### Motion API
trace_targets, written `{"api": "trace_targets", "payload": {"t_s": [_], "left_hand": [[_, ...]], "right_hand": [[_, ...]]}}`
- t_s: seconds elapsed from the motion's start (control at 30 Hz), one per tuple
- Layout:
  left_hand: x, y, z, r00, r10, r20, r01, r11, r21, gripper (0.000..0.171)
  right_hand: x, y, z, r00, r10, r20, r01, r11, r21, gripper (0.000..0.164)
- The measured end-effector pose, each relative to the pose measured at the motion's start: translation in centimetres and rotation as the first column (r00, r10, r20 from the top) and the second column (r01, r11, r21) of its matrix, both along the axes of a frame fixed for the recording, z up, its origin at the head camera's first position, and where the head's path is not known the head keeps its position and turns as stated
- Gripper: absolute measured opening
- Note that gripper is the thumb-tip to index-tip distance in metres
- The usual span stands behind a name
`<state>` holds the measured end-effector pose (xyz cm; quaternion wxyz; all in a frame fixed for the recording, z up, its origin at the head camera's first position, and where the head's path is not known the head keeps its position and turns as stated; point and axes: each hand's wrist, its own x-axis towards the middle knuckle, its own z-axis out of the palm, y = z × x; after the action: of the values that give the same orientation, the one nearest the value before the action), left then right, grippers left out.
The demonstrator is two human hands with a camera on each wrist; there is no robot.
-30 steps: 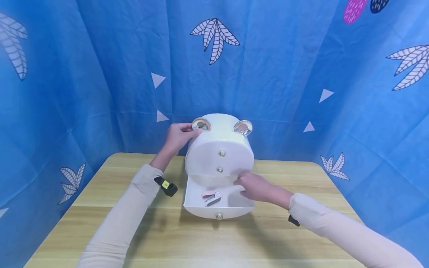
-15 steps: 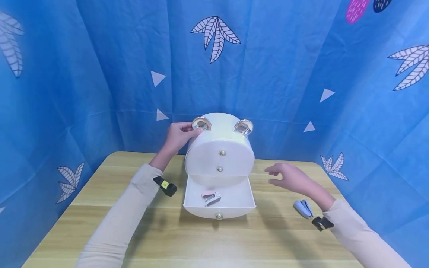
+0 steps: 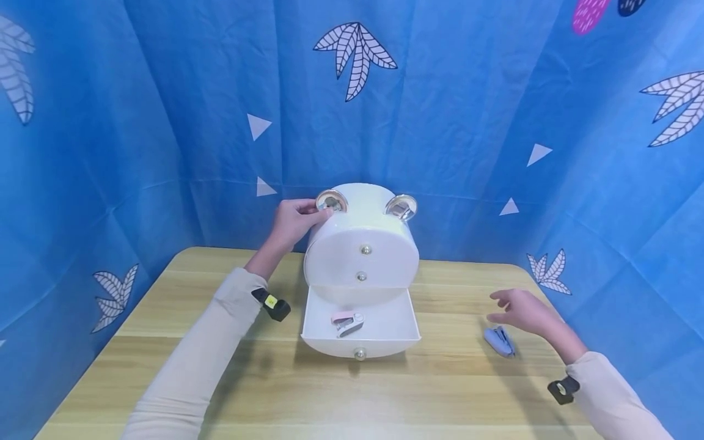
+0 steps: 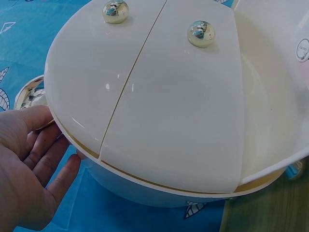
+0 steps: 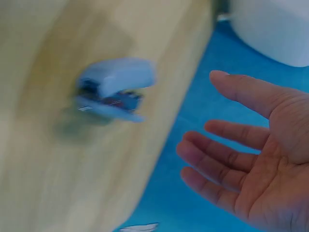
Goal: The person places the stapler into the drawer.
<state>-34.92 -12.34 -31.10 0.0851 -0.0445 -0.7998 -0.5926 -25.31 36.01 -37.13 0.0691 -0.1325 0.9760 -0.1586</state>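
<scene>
A white rounded drawer box [image 3: 360, 260] with shiny gold ears and knobs stands on the table. My left hand [image 3: 294, 223] grips it at its left ear [image 3: 332, 201]; in the left wrist view the fingers [image 4: 46, 154] lie against its side, their tips partly hidden. The bottom drawer [image 3: 385, 330] is pulled out, with a small pink and white stapler [image 3: 348, 323] inside. My right hand [image 3: 522, 311] hovers with loosely spread fingers and holds nothing. Just below it in the head view, a blue stapler [image 3: 499, 341] lies on the table, blurred in the right wrist view.
The wooden table [image 3: 247, 391] extends on both sides of the box. A blue patterned curtain [image 3: 467, 122] rises behind and beside it. The open drawer juts out toward the front of the table.
My right hand has moved away from the open drawer to the right, near the blue stapler, which has come into view. The left hand has stayed at the box's ear.
</scene>
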Motion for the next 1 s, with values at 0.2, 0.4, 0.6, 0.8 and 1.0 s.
{"api": "trace_targets", "payload": {"t_s": [0.2,0.4,0.6,0.8,1.0], "left_hand": [[0.0,0.0,0.0,1.000,-0.004,-0.006,0.004,1.000,0.006,0.038],[0.0,0.1,-0.1,1.000,-0.003,-0.009,0.003,1.000,0.006,0.037],[0.0,0.0,-0.1,1.000,0.003,-0.007,-0.003,1.000,0.006,0.039],[0.1,0.1,0.0,1.000,0.001,-0.005,-0.001,1.000,0.005,0.040],[0.2,0.0,0.0,1.000,0.004,0.003,-0.004,1.000,0.013,0.043]], "right_hand": [[0.7,1.4,-2.5,0.995,-0.094,0.030,0.092,0.994,0.057,0.066],[1.3,1.3,-3.9,0.981,-0.183,0.072,0.178,0.982,0.062,0.073],[1.9,0.9,-4.6,0.955,-0.279,0.101,0.278,0.960,0.024,0.050],[2.4,0.7,-4.8,0.947,-0.305,0.100,0.308,0.951,-0.011,0.059],[2.4,0.5,-4.9,0.950,-0.298,0.096,0.300,0.954,-0.009,0.058]]}}
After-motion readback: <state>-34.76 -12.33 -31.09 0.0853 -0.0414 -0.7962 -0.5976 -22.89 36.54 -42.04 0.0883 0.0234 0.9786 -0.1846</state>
